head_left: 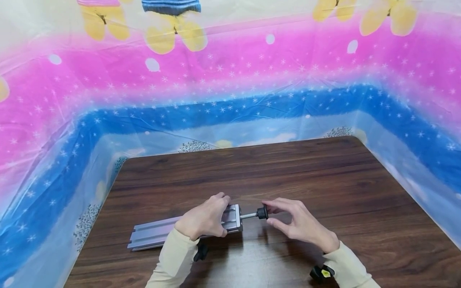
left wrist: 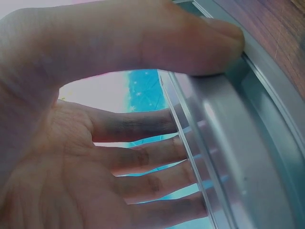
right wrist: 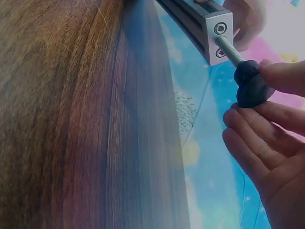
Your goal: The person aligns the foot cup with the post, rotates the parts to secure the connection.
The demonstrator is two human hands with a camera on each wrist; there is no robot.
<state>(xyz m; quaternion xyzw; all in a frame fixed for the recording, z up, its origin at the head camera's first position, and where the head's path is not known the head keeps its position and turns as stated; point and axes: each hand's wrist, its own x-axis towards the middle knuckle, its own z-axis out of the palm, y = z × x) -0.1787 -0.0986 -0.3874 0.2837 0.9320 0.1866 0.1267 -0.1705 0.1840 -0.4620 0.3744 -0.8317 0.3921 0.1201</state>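
Note:
A long silver aluminium profile [head_left: 155,232] lies lengthwise over the table. Around it near its right end, my left hand [head_left: 205,220] holds on, thumb on the near side and fingers across the far side. The profile's end plate [right wrist: 212,44] carries two socket-head screws. From between these a threaded rod [head_left: 249,215] sticks out to the right, tipped with a black levelling foot [right wrist: 255,89]. My right hand [head_left: 300,222] pinches the foot's rim between thumb and fingers, the palm standing apart from it. In the left wrist view the thumb [left wrist: 209,45] presses on the grooved metal.
The dark wood-grain table [head_left: 288,168] has rounded far corners. A pink and blue printed cloth [head_left: 230,80] hangs round its back and sides. Each wrist bears a black strapped-on device, the right one [head_left: 318,274] with a yellow mark.

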